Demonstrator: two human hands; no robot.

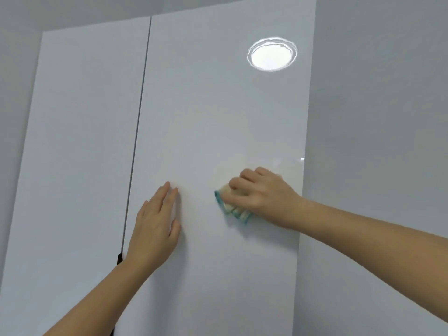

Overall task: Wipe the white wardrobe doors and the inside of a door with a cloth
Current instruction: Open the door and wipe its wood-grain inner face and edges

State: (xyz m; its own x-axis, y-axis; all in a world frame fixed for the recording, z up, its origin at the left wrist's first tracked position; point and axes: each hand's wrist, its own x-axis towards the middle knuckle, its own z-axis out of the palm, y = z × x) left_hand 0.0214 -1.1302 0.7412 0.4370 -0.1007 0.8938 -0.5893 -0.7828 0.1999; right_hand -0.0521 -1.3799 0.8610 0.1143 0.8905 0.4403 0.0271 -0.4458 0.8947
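The cloth (pixel 232 202), cream with a teal edge, lies bunched against the right wardrobe door (pixel 218 105), near its right edge, gripped by the right hand (pixel 264 195). Left of it, the left hand (pixel 155 229) presses flat, fingers straight, beside the dark gap (pixel 140 105) bordering the left door (pixel 80 141). Bare glossy panel spreads above.

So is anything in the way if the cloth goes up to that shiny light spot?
Nothing visible. The door is bare between the cloth and the light reflection; the left hand rests flat off to the side.
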